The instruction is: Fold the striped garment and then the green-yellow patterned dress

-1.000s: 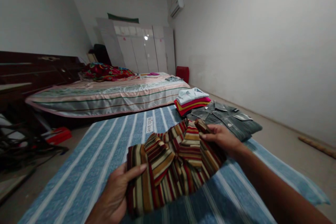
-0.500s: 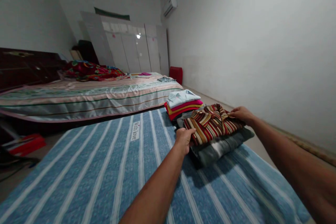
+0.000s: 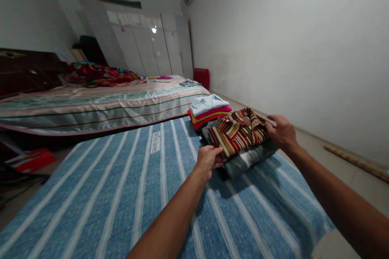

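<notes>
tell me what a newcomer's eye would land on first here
Probably the striped brown, red and cream shirt, held by its edges in the left grip and right grip on top of a folded dark grey garment. Next, the bright clothes stack just beyond it, pale on top of pink, yellow and red. Then the red floral cloth heaped on the far bed.

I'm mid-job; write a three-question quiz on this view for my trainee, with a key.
1. What lies directly beneath the striped shirt?
a) the floral blanket
b) the grey folded garment
c) the wooden headboard

2. True or false: the left hand is gripping the pale blue shirt.

3. Fill in the blank: the label on the blue cover reads "____".

Key: 1. b. 2. False; it holds the near-left part of the striped shirt. 3. With love.
</notes>
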`<action>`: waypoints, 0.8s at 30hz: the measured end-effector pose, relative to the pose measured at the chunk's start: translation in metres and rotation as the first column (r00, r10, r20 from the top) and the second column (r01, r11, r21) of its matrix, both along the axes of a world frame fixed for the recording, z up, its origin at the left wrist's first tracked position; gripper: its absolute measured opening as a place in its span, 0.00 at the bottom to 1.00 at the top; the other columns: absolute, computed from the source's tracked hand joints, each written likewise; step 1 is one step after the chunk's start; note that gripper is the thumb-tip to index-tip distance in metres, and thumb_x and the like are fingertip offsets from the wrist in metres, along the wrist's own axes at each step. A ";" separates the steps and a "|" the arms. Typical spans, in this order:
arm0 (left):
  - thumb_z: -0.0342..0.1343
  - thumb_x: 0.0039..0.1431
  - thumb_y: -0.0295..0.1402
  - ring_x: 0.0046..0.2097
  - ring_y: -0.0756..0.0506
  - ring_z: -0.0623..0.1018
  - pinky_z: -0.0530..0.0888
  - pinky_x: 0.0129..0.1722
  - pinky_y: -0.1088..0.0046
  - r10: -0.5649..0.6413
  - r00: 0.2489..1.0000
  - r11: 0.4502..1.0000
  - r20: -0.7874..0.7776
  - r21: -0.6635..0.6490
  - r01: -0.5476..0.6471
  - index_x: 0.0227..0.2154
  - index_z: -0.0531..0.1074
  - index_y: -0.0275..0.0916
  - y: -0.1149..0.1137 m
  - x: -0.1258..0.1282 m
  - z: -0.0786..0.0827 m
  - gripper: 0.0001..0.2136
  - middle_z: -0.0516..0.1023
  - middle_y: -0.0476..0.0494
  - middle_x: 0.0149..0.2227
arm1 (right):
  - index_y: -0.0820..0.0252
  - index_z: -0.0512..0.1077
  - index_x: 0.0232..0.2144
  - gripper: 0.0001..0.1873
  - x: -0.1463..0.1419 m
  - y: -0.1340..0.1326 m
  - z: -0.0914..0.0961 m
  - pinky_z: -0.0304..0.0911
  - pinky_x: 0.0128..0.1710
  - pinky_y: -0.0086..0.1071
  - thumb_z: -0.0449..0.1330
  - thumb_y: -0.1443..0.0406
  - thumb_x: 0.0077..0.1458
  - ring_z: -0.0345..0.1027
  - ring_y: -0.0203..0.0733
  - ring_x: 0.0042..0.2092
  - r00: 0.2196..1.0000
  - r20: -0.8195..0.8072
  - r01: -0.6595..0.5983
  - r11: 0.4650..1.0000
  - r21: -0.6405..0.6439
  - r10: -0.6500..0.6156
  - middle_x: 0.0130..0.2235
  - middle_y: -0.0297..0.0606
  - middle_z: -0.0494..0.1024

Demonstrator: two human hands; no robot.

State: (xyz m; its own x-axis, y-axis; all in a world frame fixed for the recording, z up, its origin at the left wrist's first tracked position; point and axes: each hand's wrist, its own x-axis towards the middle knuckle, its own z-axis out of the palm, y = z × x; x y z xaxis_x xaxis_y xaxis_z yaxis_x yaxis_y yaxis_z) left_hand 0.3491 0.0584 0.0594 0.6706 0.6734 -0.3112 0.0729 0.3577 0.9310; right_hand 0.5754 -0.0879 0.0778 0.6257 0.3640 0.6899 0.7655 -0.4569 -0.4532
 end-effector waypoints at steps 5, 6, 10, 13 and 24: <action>0.61 0.48 0.28 0.21 0.51 0.76 0.70 0.20 0.80 -0.005 1.000 0.999 0.004 0.044 0.005 0.30 0.66 0.36 -0.012 -0.027 -0.005 0.08 0.77 0.46 0.23 | 0.57 0.72 0.36 0.09 -0.089 -0.027 -0.026 0.62 0.46 0.40 0.52 0.64 0.56 0.68 0.47 0.43 0.955 0.192 -0.245 0.966 0.084 0.226 0.38 0.43 0.75; 0.61 0.48 0.28 0.21 0.51 0.76 0.70 0.20 0.80 -0.008 1.000 0.998 0.000 0.055 0.008 0.30 0.67 0.36 -0.015 -0.033 -0.007 0.08 0.77 0.46 0.23 | 0.57 0.71 0.37 0.09 -0.110 -0.031 -0.036 0.62 0.46 0.40 0.52 0.65 0.57 0.68 0.46 0.43 0.941 0.185 -0.304 0.949 0.087 0.285 0.38 0.43 0.75; 0.60 0.47 0.28 0.21 0.50 0.76 0.70 0.19 0.79 -0.024 0.999 0.997 -0.049 0.079 0.028 0.28 0.68 0.36 -0.024 -0.063 -0.019 0.06 0.76 0.46 0.22 | 0.56 0.69 0.37 0.11 -0.193 -0.038 -0.082 0.62 0.45 0.39 0.49 0.71 0.57 0.67 0.45 0.43 0.846 0.098 -0.524 0.851 -0.025 0.524 0.37 0.42 0.75; 0.59 0.47 0.28 0.21 0.50 0.76 0.70 0.19 0.80 -0.028 0.995 0.995 -0.094 0.090 0.036 0.27 0.68 0.36 -0.028 -0.091 -0.032 0.05 0.76 0.46 0.21 | 0.58 0.69 0.35 0.11 -0.246 -0.035 -0.111 0.61 0.44 0.38 0.48 0.73 0.56 0.66 0.44 0.41 0.802 -0.028 -0.595 0.793 -0.129 0.597 0.35 0.41 0.73; 0.57 0.43 0.36 0.22 0.49 0.75 0.69 0.20 0.78 0.104 0.971 0.943 -0.217 0.333 -0.027 0.30 0.68 0.36 -0.019 -0.177 -0.070 0.11 0.75 0.48 0.21 | 0.59 0.68 0.31 0.06 -0.291 -0.031 -0.128 0.56 0.45 0.36 0.52 0.71 0.56 0.60 0.43 0.43 0.836 -0.126 -0.534 0.739 -0.410 0.534 0.39 0.40 0.70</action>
